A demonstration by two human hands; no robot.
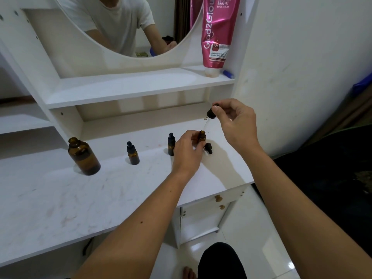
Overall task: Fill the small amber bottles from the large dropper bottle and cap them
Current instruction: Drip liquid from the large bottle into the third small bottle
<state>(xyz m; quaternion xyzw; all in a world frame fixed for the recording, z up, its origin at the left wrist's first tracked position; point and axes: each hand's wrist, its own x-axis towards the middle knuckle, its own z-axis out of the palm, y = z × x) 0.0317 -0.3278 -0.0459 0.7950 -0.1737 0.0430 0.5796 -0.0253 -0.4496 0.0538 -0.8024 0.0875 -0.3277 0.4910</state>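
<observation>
STEP: filling | right hand (pixel 235 119) pinches black-bulbed glass dropper (pixel 209 117) over open small amber glass bottle (pixel 202 135), gripped by left hand (pixel 186 152) | NEXT: likely squeeze, then fit loose black dropper cap (pixel 208 148).

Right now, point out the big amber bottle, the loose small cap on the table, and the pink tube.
big amber bottle (pixel 84 158), head view, on its body.
loose small cap (pixel 208 148), head view, on its black top.
pink tube (pixel 217 33), head view, on its printed front.

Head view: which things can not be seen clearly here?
- Open small bottle: lower body hidden by the left hand; fill level unknown.
- Dropper in the right hand: glass tube too faint to show liquid.
- Pink tube: top cut off by the frame edge.
</observation>
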